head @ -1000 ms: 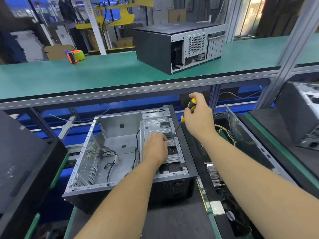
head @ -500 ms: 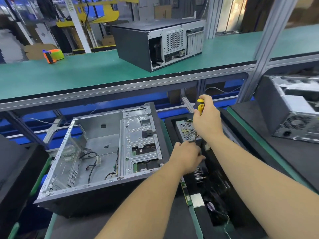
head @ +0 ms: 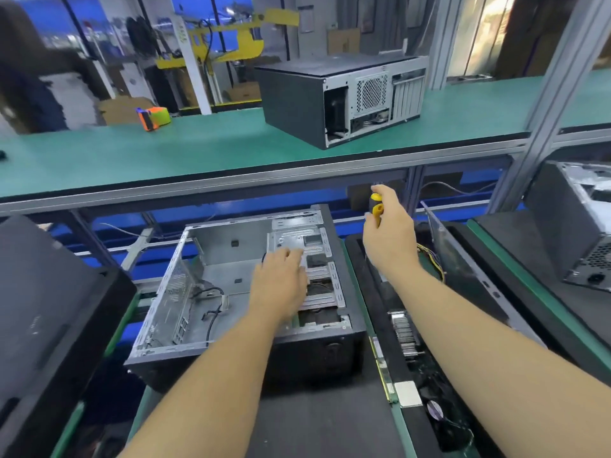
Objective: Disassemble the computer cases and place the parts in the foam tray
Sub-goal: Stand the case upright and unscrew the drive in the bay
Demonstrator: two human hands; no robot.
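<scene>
My left hand point(head: 281, 279) lies over the drive cage point(head: 307, 259) of the open computer case point(head: 198, 292), fingers fairly straight and pointing toward twelve o'clock, their tips on or just above the metal; blur keeps me from telling which. The case rests on its side, its opening facing up, with loose black cables point(head: 211, 302) lying toward its eight o'clock corner. My right hand point(head: 390, 233) is at two o'clock from the left one, fingers curled round the yellow-and-black handle of a screwdriver point(head: 376, 206), which stands nearly upright above the foam tray point(head: 367, 279). That dark tray runs along the case's three o'clock side, holding a finned heatsink point(head: 405, 332) and a green board point(head: 383, 368) toward five o'clock. On the green shelf point(head: 165, 160) at twelve o'clock sits another closed case point(head: 340, 97), with an orange tape dispenser point(head: 152, 117) at eleven o'clock.
</scene>
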